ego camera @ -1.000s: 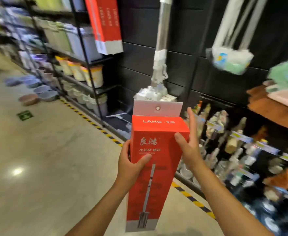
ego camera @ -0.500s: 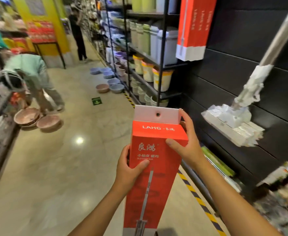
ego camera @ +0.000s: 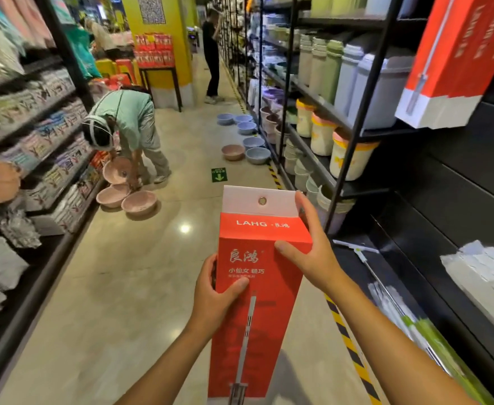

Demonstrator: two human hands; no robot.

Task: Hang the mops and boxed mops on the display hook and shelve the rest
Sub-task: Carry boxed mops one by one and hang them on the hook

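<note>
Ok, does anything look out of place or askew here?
The boxed mop looks intact. Basins sit loose on the aisle floor by the right shelving; a bare mop lies flat on the bottom shelf.

Aisle layout, boxed mop (ego camera: 257,287) at centre

Upright in front, between left hand (ego camera: 213,296) on its lower left edge and right hand (ego camera: 313,258) at its upper right corner; to right, shelf rack (ego camera: 365,112) with bins (ego camera: 380,92) on its tiers; above right, hung boxes (ego camera: 456,62) against wall panel (ego camera: 473,171); on bottom shelf at right, loose mop (ego camera: 369,266) lying flat; on floor ahead, beside rack, basins (ego camera: 257,155); to left, shelving (ego camera: 50,135); before it, bent person (ego camera: 131,118) over bowls (ego camera: 139,202).
</note>
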